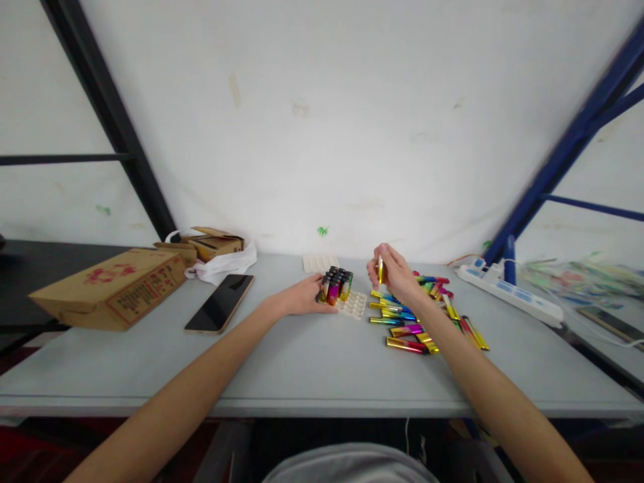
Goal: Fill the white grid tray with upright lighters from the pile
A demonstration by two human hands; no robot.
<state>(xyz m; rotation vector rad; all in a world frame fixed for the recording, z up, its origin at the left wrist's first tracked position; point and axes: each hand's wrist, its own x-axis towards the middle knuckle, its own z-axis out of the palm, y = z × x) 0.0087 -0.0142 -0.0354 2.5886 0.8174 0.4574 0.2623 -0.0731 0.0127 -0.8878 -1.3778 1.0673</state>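
My left hand (306, 295) curls around the left side of a cluster of upright lighters (334, 283). They have black tops and shiny, multicoloured bodies, and stand in a pale tray with round hollows (353, 305), whose right part shows bare hollows. Raised above the table to the right, my right hand (392, 270) pinches one gold shiny lighter (381, 270), held upright. Below and beside this hand lies a loose pile of metallic lighters (406, 345) in gold, blue, red, green and purple. My right forearm covers part of the pile.
A second pale tray (320, 263) lies by the wall. On the left are a black phone (220, 304), a cardboard box (113, 285), an opened smaller box (214, 245) and a white plastic bag (224, 263). A white power strip (510, 292) lies at the right.
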